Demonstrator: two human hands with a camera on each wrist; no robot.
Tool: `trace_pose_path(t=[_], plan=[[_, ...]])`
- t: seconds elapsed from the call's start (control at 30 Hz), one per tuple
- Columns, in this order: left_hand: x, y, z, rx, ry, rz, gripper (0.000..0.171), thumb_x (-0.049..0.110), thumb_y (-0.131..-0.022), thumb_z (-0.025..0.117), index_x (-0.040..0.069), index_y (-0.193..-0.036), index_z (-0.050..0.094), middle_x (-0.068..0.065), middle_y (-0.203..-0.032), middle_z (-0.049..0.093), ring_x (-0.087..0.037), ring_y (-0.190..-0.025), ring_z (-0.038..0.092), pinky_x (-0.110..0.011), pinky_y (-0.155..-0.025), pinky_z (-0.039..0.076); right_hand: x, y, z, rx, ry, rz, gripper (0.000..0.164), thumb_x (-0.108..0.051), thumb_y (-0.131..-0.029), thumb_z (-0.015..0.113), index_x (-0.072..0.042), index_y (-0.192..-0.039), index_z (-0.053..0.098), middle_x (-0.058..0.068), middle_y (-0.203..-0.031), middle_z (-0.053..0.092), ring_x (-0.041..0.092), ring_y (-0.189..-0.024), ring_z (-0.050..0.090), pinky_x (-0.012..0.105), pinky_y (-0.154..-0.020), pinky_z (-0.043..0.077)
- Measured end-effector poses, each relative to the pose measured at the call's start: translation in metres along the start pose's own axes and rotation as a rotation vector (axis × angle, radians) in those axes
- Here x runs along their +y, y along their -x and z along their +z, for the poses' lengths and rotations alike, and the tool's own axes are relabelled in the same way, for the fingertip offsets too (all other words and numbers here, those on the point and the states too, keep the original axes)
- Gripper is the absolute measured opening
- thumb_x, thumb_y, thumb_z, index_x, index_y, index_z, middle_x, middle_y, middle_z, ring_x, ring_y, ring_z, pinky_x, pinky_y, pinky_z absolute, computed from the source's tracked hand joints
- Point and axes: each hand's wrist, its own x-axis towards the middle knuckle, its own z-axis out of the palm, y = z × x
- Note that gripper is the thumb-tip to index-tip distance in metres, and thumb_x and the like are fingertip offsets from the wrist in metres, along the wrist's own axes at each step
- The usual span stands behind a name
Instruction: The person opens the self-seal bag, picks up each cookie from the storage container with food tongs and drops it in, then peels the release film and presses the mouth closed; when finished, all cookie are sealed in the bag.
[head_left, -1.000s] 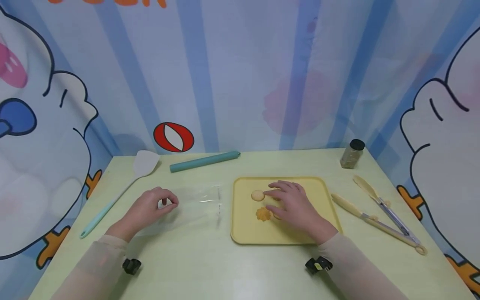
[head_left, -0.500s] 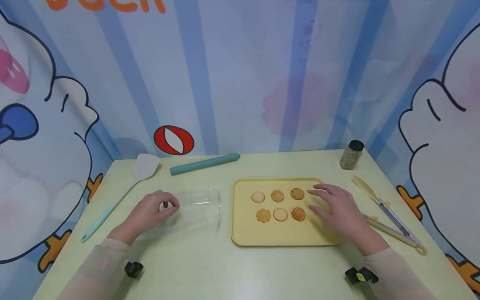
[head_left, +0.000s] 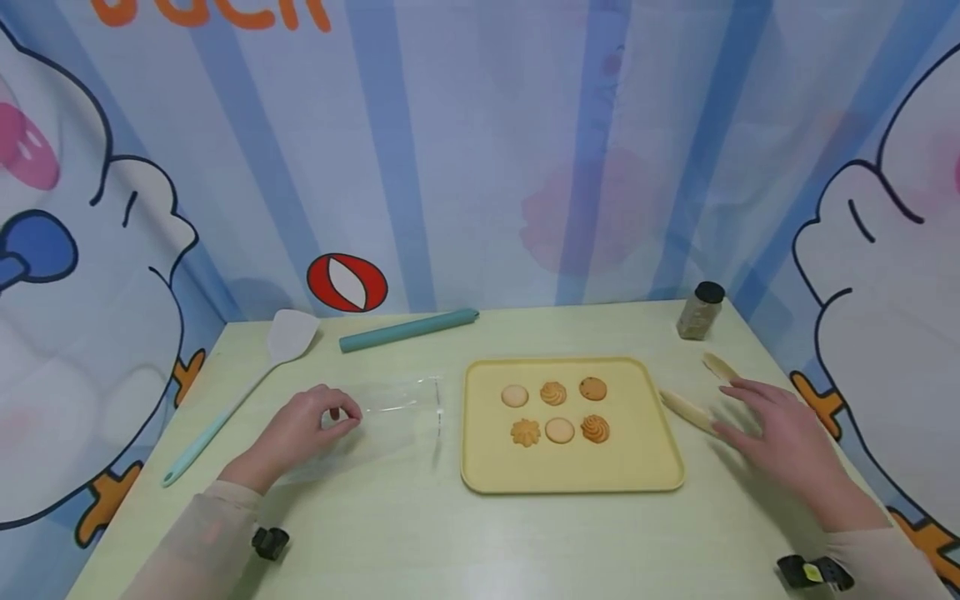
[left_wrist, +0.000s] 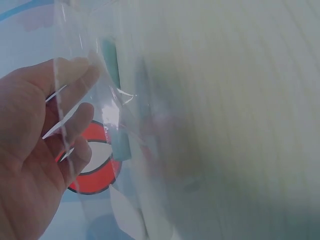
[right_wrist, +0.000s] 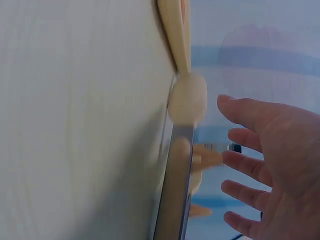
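Observation:
Between thumb and index finger, my left hand (head_left: pixel 300 437) pinches the edge of a clear plastic bag (head_left: pixel 401 421). In the left wrist view the see-through film (left_wrist: pixel 112 112) passes in front of the fingers. My right hand (head_left: pixel 791 446), fingers spread, is over the cream-tipped tongs (head_left: pixel 686 410) at the table's right side, hiding their middle and handle end. The right wrist view shows a gap between the fingers and the tongs (right_wrist: pixel 187 100). Several cookies (head_left: pixel 559 430), in two rows, lie on a yellow tray (head_left: pixel 637 471) between the hands.
A white spatula (head_left: pixel 292 335) with a mint handle lies at the left. Behind the bag is a teal rolled or stick-shaped thing (head_left: pixel 408 331). A black-capped jar (head_left: pixel 701 310) stands at the back right corner. A printed curtain (head_left: pixel 480 167) hangs along the table's back edge.
My right hand has moved right, from over the cookies, across the tray's right edge to over the tongs. The left hand keeps its pinch on the bag, almost unmoved.

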Motion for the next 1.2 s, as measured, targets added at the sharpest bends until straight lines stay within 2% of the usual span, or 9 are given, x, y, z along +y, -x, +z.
trace_pose_path(t=[0.13, 0.23, 0.4, 0.53, 0.73, 0.83, 1.0, 1.2], plan=[[0.001, 0.000, 0.000, 0.007, -0.004, 0.006, 0.006, 0.017, -0.092, 0.079, 0.021, -0.097, 0.077, 0.014, -0.092, 0.070, -0.013, -0.087, 0.059, -0.036, -0.080, 0.052, 0.018, 0.007, -0.003, -0.044, 0.008, 0.048, 0.076, -0.047, -0.085, 0.083, 0.001, -0.138, 0.059, 0.031, -0.139, 0.056, 0.054, -0.122, 0.052, 0.069, -0.089, 0.045], [0.002, 0.000, 0.000, -0.003, -0.005, -0.004, 0.007, 0.017, -0.092, 0.079, 0.021, -0.097, 0.077, 0.013, -0.092, 0.070, -0.014, -0.088, 0.060, -0.038, -0.081, 0.053, 0.026, 0.009, -0.003, -0.097, 0.004, 0.079, 0.085, -0.054, -0.085, 0.080, 0.005, -0.142, 0.054, 0.035, -0.141, 0.052, 0.057, -0.123, 0.050, 0.072, -0.092, 0.042], [0.003, -0.001, 0.001, -0.022, -0.003, -0.026, 0.007, 0.018, -0.092, 0.079, 0.021, -0.097, 0.077, 0.013, -0.093, 0.070, -0.015, -0.089, 0.060, -0.039, -0.082, 0.054, 0.034, 0.011, -0.005, -0.194, -0.026, 0.153, 0.098, -0.061, -0.088, 0.074, 0.008, -0.149, 0.043, 0.042, -0.145, 0.042, 0.063, -0.126, 0.043, 0.078, -0.095, 0.038], [0.004, 0.000, 0.001, -0.025, -0.008, -0.027, 0.007, 0.017, -0.091, 0.080, 0.021, -0.097, 0.078, 0.012, -0.093, 0.071, -0.014, -0.089, 0.060, -0.039, -0.082, 0.054, 0.037, 0.012, -0.004, -0.233, -0.035, 0.206, 0.106, -0.065, -0.086, 0.074, 0.012, -0.150, 0.039, 0.045, -0.145, 0.039, 0.065, -0.127, 0.040, 0.078, -0.097, 0.037], [0.005, 0.000, 0.001, -0.027, -0.013, -0.022, 0.008, 0.017, -0.091, 0.080, 0.020, -0.098, 0.078, 0.011, -0.094, 0.071, -0.014, -0.090, 0.061, -0.041, -0.083, 0.055, 0.043, 0.015, -0.004, -0.275, -0.054, 0.233, 0.116, -0.063, -0.084, 0.077, 0.017, -0.152, 0.030, 0.045, -0.138, 0.047, 0.061, -0.119, 0.051, 0.072, -0.090, 0.045], [0.006, -0.001, 0.001, -0.027, -0.014, -0.020, 0.008, 0.017, -0.091, 0.080, 0.019, -0.098, 0.078, 0.010, -0.094, 0.071, -0.015, -0.090, 0.060, -0.041, -0.084, 0.055, 0.046, 0.014, -0.004, -0.297, -0.063, 0.247, 0.118, -0.065, -0.082, 0.078, 0.019, -0.151, 0.030, 0.044, -0.134, 0.051, 0.058, -0.115, 0.055, 0.068, -0.087, 0.048], [0.005, -0.003, 0.002, -0.022, -0.019, -0.006, 0.008, 0.017, -0.091, 0.080, 0.020, -0.098, 0.077, 0.011, -0.094, 0.071, -0.014, -0.090, 0.061, -0.041, -0.084, 0.055, 0.049, 0.011, -0.006, -0.335, -0.055, 0.255, 0.115, -0.069, -0.079, 0.078, 0.021, -0.142, 0.041, 0.044, -0.126, 0.055, 0.056, -0.109, 0.058, 0.064, -0.081, 0.051], [0.006, -0.004, 0.003, -0.022, -0.020, -0.001, 0.007, 0.017, -0.091, 0.080, 0.019, -0.098, 0.078, 0.011, -0.094, 0.071, -0.015, -0.090, 0.061, -0.042, -0.084, 0.055, 0.052, 0.013, -0.008, -0.352, -0.071, 0.284, 0.111, -0.069, -0.082, 0.075, 0.022, -0.137, 0.045, 0.044, -0.125, 0.055, 0.054, -0.105, 0.059, 0.061, -0.077, 0.052]])
